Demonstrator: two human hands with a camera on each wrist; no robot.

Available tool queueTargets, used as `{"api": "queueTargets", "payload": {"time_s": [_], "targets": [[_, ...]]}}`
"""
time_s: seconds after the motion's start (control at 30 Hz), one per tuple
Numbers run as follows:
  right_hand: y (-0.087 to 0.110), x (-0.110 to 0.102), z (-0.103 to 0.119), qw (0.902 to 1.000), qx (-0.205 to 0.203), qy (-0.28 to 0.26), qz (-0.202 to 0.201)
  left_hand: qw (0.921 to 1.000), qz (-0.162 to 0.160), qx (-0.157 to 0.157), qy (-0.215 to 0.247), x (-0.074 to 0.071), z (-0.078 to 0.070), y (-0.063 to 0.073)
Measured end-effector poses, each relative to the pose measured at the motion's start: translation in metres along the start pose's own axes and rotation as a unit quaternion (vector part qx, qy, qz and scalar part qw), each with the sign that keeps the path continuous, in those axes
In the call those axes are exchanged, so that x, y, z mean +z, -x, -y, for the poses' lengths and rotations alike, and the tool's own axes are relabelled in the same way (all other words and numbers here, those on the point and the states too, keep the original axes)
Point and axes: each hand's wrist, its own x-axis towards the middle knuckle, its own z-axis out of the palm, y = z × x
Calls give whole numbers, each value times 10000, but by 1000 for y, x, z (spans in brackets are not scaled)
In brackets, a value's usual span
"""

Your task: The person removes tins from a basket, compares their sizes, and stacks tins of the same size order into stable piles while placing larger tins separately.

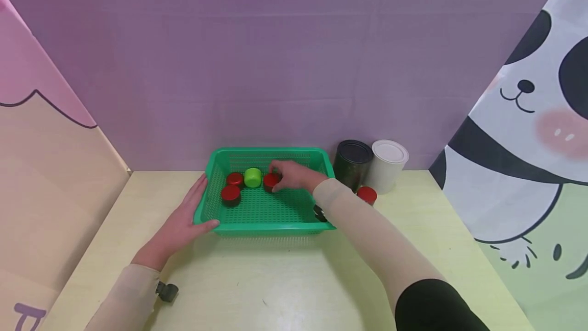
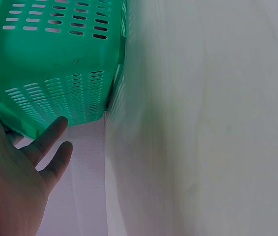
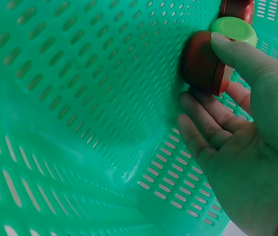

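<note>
A green plastic basket [image 1: 271, 226] with slotted walls stands on the table by the back wall. Inside it my right hand [image 1: 296, 175] holds a small red round tin [image 1: 270, 182] between thumb and fingers, seen closer as a red tin [image 3: 200, 63] in the right wrist view. Left of it in the basket are a lime-green round container [image 1: 252, 178] and two more red tins, one behind [image 1: 235, 180] and one in front [image 1: 230, 195]. My left hand [image 1: 186, 221] rests against the basket's left side, fingers straight along the rim and thumb at the front corner.
Right of the basket stand a dark can [image 1: 352, 165] and a white can [image 1: 387, 165] with lids. Another red tin [image 1: 367, 194] sits in front of them, partly behind my right sleeve. A purple backdrop [image 1: 275, 65] rises behind the pale table [image 1: 266, 280].
</note>
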Motion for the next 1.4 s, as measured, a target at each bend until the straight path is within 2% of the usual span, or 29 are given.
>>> {"api": "queueTargets", "payload": {"time_s": [0.4, 0.63, 0.77, 1.07, 1.4], "targets": [[5, -2, 1, 9992, 9, 209, 352, 10000, 8, 17, -22, 1, -1, -2], [12, -15, -1, 9992, -42, -291, 267, 10000, 45, 42, -31, 0, 0, -4], [20, -27, 1, 9985, -245, -420, 259, 10000, 56, 16, -52, -2, 0, -3], [57, -50, 15, 9933, -623, -947, -226, 10000, 66, -19, -34, -4, 2, -2], [91, -54, 5, 9821, -968, -1261, -1010, 10000, 63, -35, -55, -2, 6, -1]]}}
